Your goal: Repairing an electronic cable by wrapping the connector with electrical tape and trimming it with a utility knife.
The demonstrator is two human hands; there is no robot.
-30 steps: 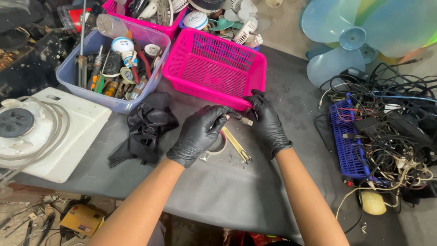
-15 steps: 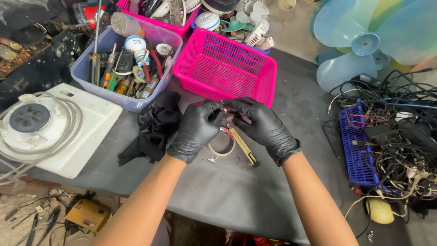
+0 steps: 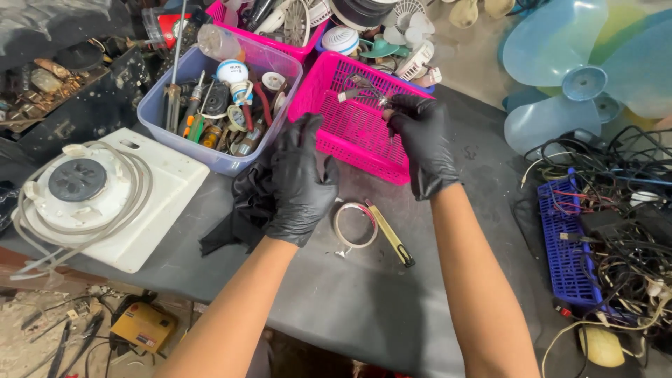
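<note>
Black-gloved right hand (image 3: 422, 143) grip pinches small wired part (image 3: 364, 91) over pink basket (image 3: 350, 133); left hand (image 3: 299, 183) open, empty.

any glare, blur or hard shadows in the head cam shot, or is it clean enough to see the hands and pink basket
Head view: soft, even light, no hard shadows on the table; faint sheen on the black gloves of the left hand and right hand; pink basket is sharp; the small wired part at the right fingertips is too small to identify; slight wide-angle bending near the fan blade.
</note>
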